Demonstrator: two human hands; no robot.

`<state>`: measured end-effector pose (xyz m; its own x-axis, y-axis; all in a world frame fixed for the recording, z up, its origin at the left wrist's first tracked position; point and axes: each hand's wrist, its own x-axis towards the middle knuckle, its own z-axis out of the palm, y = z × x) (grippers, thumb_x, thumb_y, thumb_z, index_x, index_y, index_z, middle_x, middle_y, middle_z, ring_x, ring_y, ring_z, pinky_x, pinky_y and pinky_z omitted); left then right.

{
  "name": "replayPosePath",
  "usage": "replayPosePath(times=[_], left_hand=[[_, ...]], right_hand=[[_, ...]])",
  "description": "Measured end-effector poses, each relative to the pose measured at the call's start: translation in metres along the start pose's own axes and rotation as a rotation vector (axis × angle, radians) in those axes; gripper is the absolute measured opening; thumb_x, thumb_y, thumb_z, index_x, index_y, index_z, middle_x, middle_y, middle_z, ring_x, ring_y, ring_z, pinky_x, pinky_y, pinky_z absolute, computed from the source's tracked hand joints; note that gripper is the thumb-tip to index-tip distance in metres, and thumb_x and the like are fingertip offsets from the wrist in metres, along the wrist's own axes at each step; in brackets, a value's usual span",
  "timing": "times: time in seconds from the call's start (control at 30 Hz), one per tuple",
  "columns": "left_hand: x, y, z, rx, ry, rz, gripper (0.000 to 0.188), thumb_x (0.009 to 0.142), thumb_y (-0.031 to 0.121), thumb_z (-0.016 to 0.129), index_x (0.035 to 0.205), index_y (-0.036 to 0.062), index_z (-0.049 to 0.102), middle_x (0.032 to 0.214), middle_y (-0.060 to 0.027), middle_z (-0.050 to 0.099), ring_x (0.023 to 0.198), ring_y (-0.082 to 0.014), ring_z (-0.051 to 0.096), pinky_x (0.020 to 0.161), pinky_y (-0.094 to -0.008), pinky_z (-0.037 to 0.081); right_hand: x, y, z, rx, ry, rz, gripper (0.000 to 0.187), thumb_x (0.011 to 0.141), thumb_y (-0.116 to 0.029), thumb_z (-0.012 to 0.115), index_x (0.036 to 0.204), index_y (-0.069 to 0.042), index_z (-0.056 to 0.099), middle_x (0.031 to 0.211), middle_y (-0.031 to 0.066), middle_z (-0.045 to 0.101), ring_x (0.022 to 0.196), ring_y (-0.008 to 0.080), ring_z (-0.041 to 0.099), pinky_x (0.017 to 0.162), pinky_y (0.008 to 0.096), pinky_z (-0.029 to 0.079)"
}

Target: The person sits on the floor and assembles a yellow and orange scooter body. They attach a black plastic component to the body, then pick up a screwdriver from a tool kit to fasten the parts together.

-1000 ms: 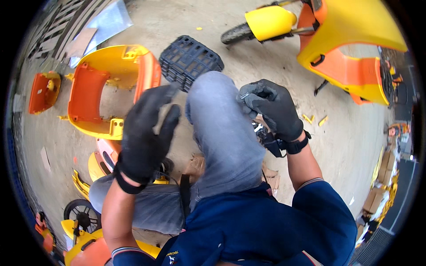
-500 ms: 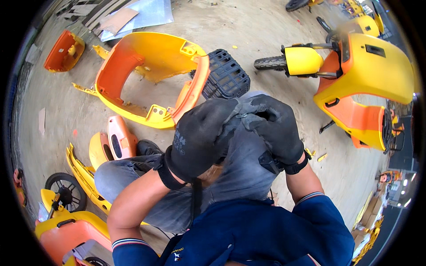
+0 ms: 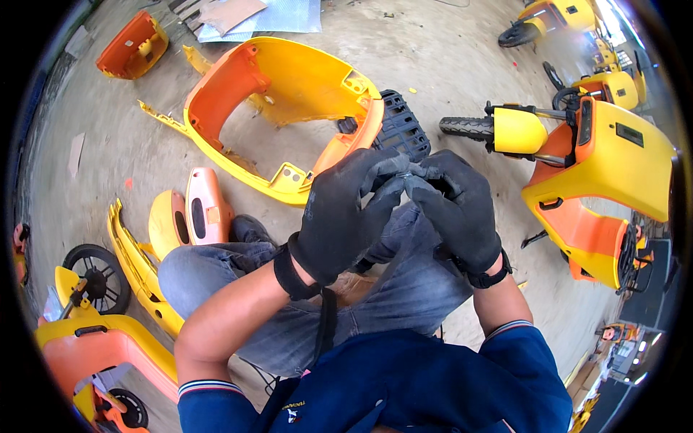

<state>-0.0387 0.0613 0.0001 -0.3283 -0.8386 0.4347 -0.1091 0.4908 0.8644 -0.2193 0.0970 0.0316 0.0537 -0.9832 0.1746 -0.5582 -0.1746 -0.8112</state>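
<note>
Both my hands wear black work gloves and meet fingertip to fingertip above my knees. My left hand is closed in a pinch, thumb against fingers. My right hand pinches the same way, its tips touching the left's. Something small and greyish may lie between the tips; it is too small to name. Just beyond the hands stands a large yellow and orange body shell, hollow in the middle. A black plastic crate sits behind it, partly hidden by the shell and my hands.
On the right stands a yellow and orange scooter; another scooter is at lower left. Orange and yellow panels and a long yellow trim piece lie left of my knee. Farther off are an orange shell part and cardboard.
My view has shifted, so the shell and scooters appear moved in the picture. My left hand has turned slightly, with its fingers and thumb now showing more; the fingertips still meet.
</note>
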Motion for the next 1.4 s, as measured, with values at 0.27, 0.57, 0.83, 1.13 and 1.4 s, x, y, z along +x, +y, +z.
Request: replayPosePath(times=[0.27,0.57,0.83,1.13,1.4], left_hand=[[0.016,-0.004,-0.008,-0.028,0.064,-0.15,0.025,0.088,0.006,0.069,0.111,0.0013,0.065,0.096,-0.0066,0.068,0.08,-0.0095,0.063,0.071,-0.0239,0.052],[0.045,-0.041,-0.028,-0.218,0.133,-0.478,0.022,0.089,0.007,0.063,0.11,-0.0011,0.067,0.089,-0.0043,0.066,0.077,-0.0091,0.06,0.074,-0.0229,0.05],[0.069,-0.082,-0.016,-0.322,0.124,-0.679,0.016,0.092,0.013,0.063,0.101,0.0008,0.067,0.084,-0.0061,0.066,0.072,-0.0121,0.063,0.069,-0.0249,0.055],[0.07,-0.133,-0.006,-0.085,-0.098,-0.53,0.016,0.092,0.008,0.059,0.103,-0.0026,0.063,0.088,-0.0121,0.069,0.075,-0.0196,0.071,0.068,-0.0278,0.061],[0.049,-0.146,0.006,0.355,-0.309,-0.32,0.008,0.086,0.009,0.066,0.084,0.0017,0.069,0.08,-0.0088,0.07,0.069,-0.0171,0.068,0.061,-0.0289,0.055]], right_hand=[[0.032,-0.001,0.007,-0.033,-0.055,-0.053,0.017,0.082,-0.016,0.069,0.094,-0.003,0.067,0.082,0.0096,0.062,0.071,0.0216,0.058,0.068,0.0309,0.046],[0.092,0.024,0.0,0.166,-0.021,0.118,0.022,0.089,-0.015,0.062,0.104,-0.001,0.067,0.085,0.0097,0.067,0.077,0.0162,0.063,0.072,0.0294,0.05],[0.13,0.114,0.036,0.022,-0.058,0.195,0.058,0.086,-0.042,0.067,0.122,0.002,0.059,0.102,0.0209,0.069,0.094,0.0276,0.066,0.084,0.0341,0.05],[0.13,0.119,0.052,0.202,-0.237,0.166,0.043,0.083,-0.029,0.069,0.11,0.003,0.057,0.085,0.012,0.064,0.076,0.0172,0.064,0.062,0.0287,0.053],[0.113,0.118,0.052,0.141,-0.273,0.167,0.033,0.082,-0.021,0.067,0.104,0.003,0.059,0.082,0.0113,0.064,0.066,0.0157,0.062,0.059,0.0301,0.05]])
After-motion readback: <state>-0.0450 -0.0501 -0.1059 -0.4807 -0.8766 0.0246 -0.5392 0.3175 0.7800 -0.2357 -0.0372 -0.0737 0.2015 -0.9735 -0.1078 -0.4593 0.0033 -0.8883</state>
